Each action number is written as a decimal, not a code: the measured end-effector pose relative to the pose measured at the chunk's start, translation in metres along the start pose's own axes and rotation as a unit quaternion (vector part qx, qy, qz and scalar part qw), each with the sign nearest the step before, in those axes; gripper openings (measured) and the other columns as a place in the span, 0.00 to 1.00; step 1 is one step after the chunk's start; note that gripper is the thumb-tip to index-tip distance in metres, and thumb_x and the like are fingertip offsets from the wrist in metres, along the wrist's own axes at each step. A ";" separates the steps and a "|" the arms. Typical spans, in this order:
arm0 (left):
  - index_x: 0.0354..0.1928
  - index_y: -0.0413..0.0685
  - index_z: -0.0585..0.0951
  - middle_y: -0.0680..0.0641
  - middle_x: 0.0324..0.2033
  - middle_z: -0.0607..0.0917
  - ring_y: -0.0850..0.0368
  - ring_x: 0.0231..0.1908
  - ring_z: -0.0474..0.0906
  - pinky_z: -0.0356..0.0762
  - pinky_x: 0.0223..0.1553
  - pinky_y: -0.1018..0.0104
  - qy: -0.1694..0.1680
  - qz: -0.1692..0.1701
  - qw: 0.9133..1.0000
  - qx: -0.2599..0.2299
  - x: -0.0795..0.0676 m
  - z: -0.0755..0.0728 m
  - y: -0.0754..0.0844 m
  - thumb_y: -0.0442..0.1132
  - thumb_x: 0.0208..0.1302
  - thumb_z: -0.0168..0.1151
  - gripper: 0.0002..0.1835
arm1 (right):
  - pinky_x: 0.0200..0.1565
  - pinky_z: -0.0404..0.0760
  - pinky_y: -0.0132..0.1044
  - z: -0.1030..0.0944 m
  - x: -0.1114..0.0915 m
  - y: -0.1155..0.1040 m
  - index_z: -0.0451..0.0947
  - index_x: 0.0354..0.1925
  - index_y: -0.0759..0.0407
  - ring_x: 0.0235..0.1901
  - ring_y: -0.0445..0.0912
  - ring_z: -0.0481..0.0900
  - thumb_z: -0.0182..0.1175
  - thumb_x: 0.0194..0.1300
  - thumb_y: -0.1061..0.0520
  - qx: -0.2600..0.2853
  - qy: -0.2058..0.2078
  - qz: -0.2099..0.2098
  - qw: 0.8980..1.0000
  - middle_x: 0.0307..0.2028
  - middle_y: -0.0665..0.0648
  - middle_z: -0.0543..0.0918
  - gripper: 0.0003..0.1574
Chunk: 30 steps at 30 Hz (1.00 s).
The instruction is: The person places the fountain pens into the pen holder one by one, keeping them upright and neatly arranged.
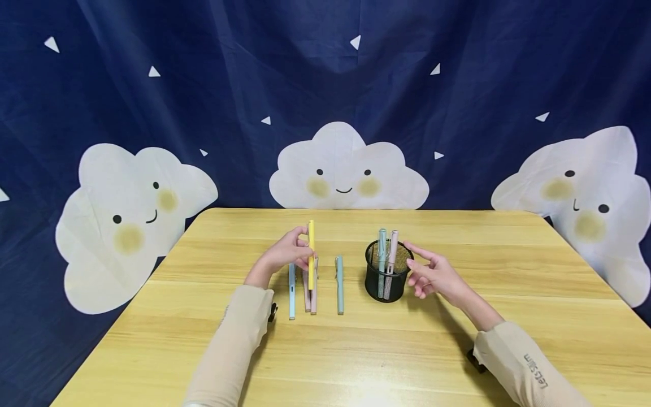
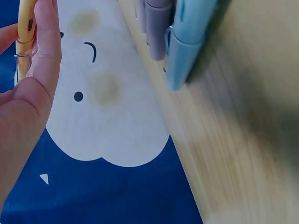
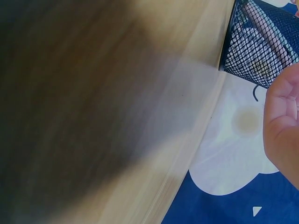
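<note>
My left hand pinches a yellow pen between thumb and fingers, holding it upright over the pens on the table. Beneath and beside that hand lie a light blue pen and two pale mauve pens, partly covered by the hand and the yellow pen. A grey-green pen lies apart to their right. My right hand is beside a black mesh pen cup, with its extended index finger and thumb at the rim. In the cup stand a green pen and a pale pink pen.
The pens and cup are on a light wooden table. Behind its far edge hangs a dark blue curtain with white smiling clouds and small triangles.
</note>
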State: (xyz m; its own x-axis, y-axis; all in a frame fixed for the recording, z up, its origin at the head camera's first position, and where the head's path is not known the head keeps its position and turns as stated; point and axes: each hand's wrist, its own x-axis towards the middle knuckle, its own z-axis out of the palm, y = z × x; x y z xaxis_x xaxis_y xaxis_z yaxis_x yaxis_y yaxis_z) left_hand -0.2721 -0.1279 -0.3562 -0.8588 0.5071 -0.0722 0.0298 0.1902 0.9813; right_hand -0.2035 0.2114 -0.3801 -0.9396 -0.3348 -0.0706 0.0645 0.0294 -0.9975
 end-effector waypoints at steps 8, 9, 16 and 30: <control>0.54 0.33 0.58 0.29 0.31 0.78 0.56 0.21 0.77 0.78 0.32 0.48 0.003 0.015 1.000 0.009 0.005 0.008 0.008 0.24 0.56 0.50 0.23 | 0.18 0.76 0.34 0.000 0.000 0.000 0.45 0.68 0.55 0.14 0.44 0.75 0.51 0.65 0.51 0.001 -0.001 0.000 1.000 0.21 0.64 0.79 0.40; 0.54 0.33 0.58 0.28 0.32 0.77 0.55 0.21 0.77 0.77 0.32 0.47 0.003 0.017 1.000 0.010 0.006 0.008 0.008 0.24 0.56 0.50 0.23 | 0.18 0.76 0.34 0.000 -0.001 0.000 0.45 0.68 0.55 0.14 0.44 0.75 0.51 0.65 0.51 0.001 -0.001 0.000 1.000 0.21 0.64 0.79 0.39; 0.54 0.33 0.59 0.32 0.29 0.76 0.52 0.25 0.79 0.74 0.36 0.42 0.013 0.021 1.000 -0.007 0.008 0.015 0.017 0.22 0.55 0.51 0.24 | 0.18 0.77 0.34 0.000 -0.001 0.000 0.45 0.68 0.56 0.14 0.44 0.75 0.51 0.66 0.51 -0.001 0.001 -0.003 1.000 0.22 0.66 0.79 0.39; 0.55 0.32 0.59 0.44 0.32 0.66 0.55 0.27 0.76 0.76 0.34 0.46 0.040 0.021 0.998 -0.049 0.017 0.024 0.024 0.17 0.52 0.52 0.27 | 0.17 0.76 0.34 -0.001 0.001 0.003 0.45 0.68 0.57 0.13 0.43 0.75 0.48 0.67 0.53 0.007 -0.005 -0.012 1.000 0.21 0.63 0.79 0.38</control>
State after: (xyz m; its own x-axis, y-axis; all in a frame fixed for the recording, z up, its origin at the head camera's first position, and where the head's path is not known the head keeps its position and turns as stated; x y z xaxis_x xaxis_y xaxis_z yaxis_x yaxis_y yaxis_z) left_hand -0.2734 -0.0944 -0.3378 -0.8958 0.4440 -0.0210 0.0193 0.0859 0.9961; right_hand -0.2047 0.2118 -0.3831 -0.9375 -0.3449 -0.0468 0.0470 0.0078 -0.9989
